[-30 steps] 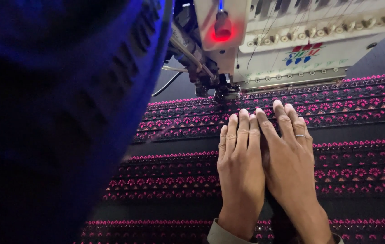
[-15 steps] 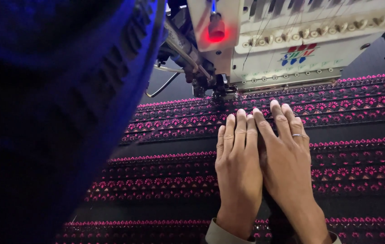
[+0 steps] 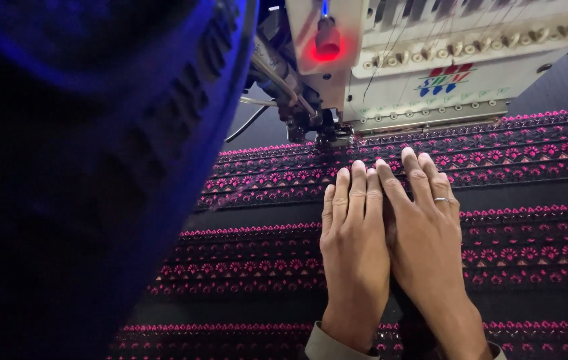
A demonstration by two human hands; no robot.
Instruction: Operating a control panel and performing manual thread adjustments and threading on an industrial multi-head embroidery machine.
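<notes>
Nearest the camera, a large dark blue shape (image 3: 91,167), blurred and out of focus, fills the whole left side of the view and hides everything behind it; what it is cannot be told. At the bottom edge, 2 pale cuffs (image 3: 324,347) show at the wrists. Above them the left hand (image 3: 354,257) and the right hand (image 3: 424,240) lie flat, palms down, side by side and touching along their inner edges, fingers straight and close together, gripping nothing. A ring (image 3: 441,199) sits on one finger of the right hand. Both hands press on the black cloth (image 3: 531,193), which spreads across the whole table and carries rows of small pink stitched flowers (image 3: 251,263) with plain black bands between them. Just beyond the fingertips stands the white embroidery machine (image 3: 457,73), its needle part (image 3: 327,130) down at the cloth, near the left hand's fingertips. A red light (image 3: 327,47) glows on the machine's front, with threads running down the upper part.
</notes>
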